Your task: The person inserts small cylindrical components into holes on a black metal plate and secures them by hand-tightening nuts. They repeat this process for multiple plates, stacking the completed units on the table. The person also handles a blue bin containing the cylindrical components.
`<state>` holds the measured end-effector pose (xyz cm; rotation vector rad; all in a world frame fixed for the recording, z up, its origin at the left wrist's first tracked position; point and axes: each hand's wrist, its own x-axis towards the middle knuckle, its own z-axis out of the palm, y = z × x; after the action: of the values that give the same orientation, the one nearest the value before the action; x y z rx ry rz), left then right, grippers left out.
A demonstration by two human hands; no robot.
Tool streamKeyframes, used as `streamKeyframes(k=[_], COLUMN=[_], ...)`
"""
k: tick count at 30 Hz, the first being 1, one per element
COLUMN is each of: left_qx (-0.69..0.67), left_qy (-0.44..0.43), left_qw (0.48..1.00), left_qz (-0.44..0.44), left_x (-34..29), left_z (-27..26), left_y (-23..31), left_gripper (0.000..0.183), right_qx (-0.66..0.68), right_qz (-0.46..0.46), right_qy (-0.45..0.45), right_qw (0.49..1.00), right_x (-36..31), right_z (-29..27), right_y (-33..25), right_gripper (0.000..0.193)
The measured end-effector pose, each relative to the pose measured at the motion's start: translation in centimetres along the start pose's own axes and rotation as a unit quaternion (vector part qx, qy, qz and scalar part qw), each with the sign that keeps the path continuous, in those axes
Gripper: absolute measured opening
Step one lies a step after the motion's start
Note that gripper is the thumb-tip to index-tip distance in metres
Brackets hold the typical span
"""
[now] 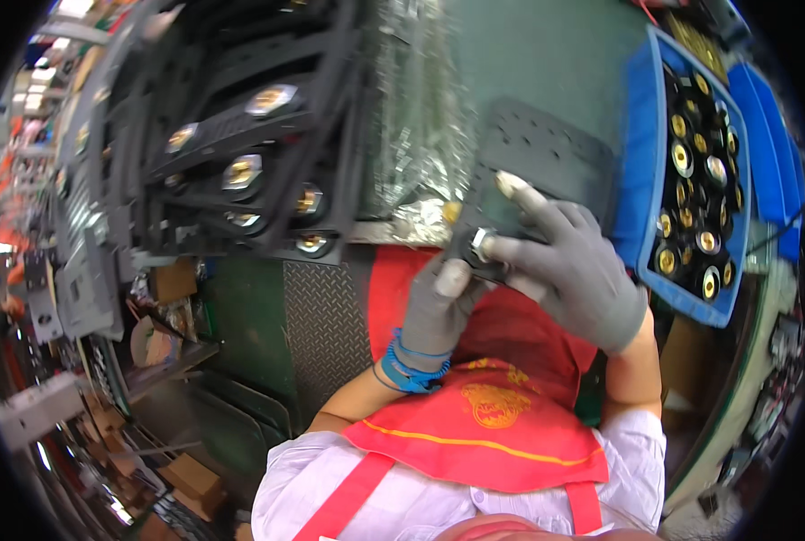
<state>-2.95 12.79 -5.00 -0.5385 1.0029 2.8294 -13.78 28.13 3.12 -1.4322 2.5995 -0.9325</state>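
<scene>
A black perforated metal plate (547, 135) lies on the green work surface in front of me, tilted toward my body. At its near left corner sits a silver hex nut (481, 242) on a dark round part. My left hand (434, 311), in a grey glove with a blue coiled band at the wrist, is closed on the plate's near corner, thumb on top. My right hand (574, 270), also gloved in grey, has one finger against the nut, with the thumb side curled below it. Its index finger reaches forward over the plate. The underside of the corner is hidden.
On the right stands a blue bin (635, 171) of black round parts with brass centres; more blue trays (768, 144) are beyond it. Stacked black brackets (231, 135) with fitted nuts fill the left. Clear plastic wrap (420, 117) lies between the stack and the plate.
</scene>
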Motion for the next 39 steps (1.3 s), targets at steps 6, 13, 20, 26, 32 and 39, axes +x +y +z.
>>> streamKeyframes(k=[6,13,20,26,32,39], left_qx=[-0.026,-0.042,-0.057,-0.057,-0.063,-0.031], left_qy=[-0.034,-0.031,-0.066,-0.052,-0.082,-0.061], left_qw=[0.999,0.999,0.996,0.997,0.994,0.997], left_qz=[-0.011,-0.005,-0.017,-0.031,-0.022,-0.018], left_x=[0.1,0.4,1.0,0.7,0.6,0.7], left_z=[-0.5,0.0,-0.8,-1.0,0.4,-0.3], left_y=[-0.2,0.0,-0.5,-0.3,0.7,0.2], left_gripper=[0.052,0.043,0.055,0.053,0.055,0.053], right_qx=[-0.053,-0.016,0.061,0.019,0.078,0.035], right_qz=[-0.053,-0.071,-0.037,0.004,0.086,-0.007], right_qy=[-0.003,-0.007,-0.030,0.010,-0.066,0.010], right_qw=[0.997,0.997,0.997,1.000,0.991,0.999], right_x=[0.2,0.4,0.5,0.6,1.4,0.6], right_z=[0.7,0.8,-0.2,0.8,0.8,-0.4], right_y=[-0.1,0.7,0.9,-0.1,0.2,0.0], right_gripper=[0.024,0.018,0.020,0.018,0.018,0.017])
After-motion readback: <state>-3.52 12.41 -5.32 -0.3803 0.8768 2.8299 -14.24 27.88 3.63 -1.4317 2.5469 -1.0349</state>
